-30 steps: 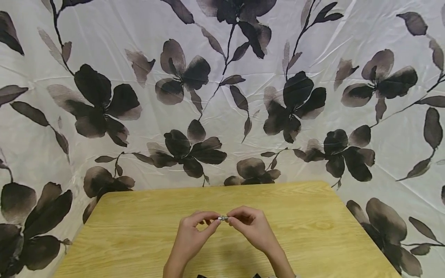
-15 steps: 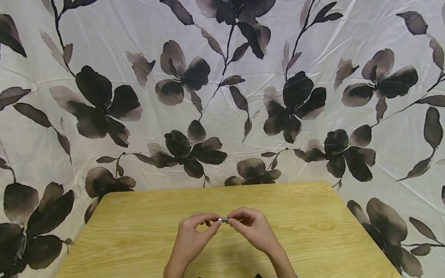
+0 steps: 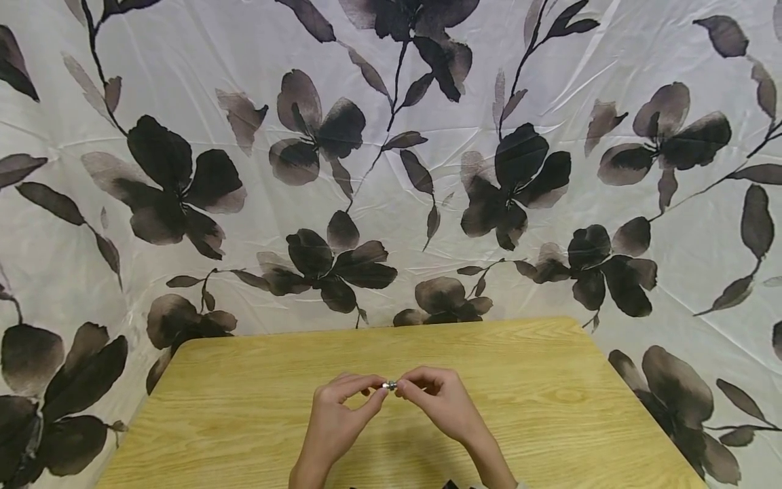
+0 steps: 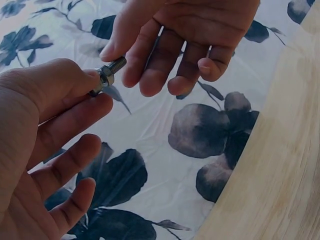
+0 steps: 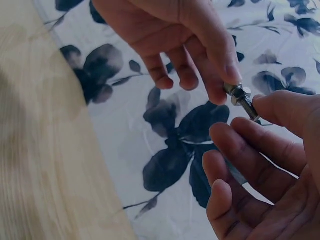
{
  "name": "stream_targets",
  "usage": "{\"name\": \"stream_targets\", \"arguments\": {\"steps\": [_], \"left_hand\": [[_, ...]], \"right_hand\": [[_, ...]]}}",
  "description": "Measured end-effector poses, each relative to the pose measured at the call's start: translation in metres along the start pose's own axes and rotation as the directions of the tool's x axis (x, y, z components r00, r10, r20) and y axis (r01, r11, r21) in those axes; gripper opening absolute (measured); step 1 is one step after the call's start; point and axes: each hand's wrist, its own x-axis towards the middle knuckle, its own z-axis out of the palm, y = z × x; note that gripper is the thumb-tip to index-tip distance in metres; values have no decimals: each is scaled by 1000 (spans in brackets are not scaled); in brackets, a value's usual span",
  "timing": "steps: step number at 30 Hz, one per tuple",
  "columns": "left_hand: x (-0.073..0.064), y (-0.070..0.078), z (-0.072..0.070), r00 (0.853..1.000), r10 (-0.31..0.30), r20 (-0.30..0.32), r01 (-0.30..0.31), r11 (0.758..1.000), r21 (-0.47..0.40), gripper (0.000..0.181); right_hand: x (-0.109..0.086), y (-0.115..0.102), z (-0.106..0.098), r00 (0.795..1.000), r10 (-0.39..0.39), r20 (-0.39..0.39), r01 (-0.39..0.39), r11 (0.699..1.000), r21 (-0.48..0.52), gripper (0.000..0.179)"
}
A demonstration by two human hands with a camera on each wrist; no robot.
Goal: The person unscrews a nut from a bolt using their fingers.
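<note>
A small silver bolt (image 3: 392,386) with a hex nut (image 5: 240,95) on it is held level above the table. My left hand (image 3: 336,415) pinches its head end between thumb and index finger, while the other fingers are loosely bent. At the threaded end (image 4: 118,64), my right hand (image 3: 441,405) has thumb and index fingertip on either side of the shank. The right wrist view puts that thumb against the threads; whether the index finger also touches is hard to tell. The remaining right fingers stay spread below. The bolt head is mostly hidden by the left fingertips.
Beneath both hands lies a yellow wood-grain table (image 3: 256,370) with rounded far corners. White cloth (image 3: 427,224) with dark flowers hangs behind it and along both sides. Small dark objects (image 3: 450,484) show at the bottom edge between the forearms.
My right fingertips have shifted slightly left along the bolt, toward the nut. The left hand keeps its pinch, nearly still. The head view has shifted a little.
</note>
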Motion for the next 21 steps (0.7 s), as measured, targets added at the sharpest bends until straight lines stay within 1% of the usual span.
{"name": "stream_targets", "arguments": {"steps": [6, 14, 18, 21], "left_hand": [[2, 0, 1, 999, 48, 4, -48, 999, 2, 16], [5, 1, 1, 992, 127, -5, -127, 992, -12, 15], [3, 1, 2, 995, 104, 5, -104, 995, -14, 14], [1, 1, 3, 998, 61, 11, -61, 998, 4, 16]], "right_hand": [[1, -3, 0, 1000, 11, 16, -12, 1000, 22, 20], [2, -4, -2, 999, 8, 35, -9, 999, 40, 18], [1, -2, -1, 999, 13, 36, -15, 998, 63, 13], [0, -2, 0, 999, -4, 32, 2, 998, 64, 12]]}}
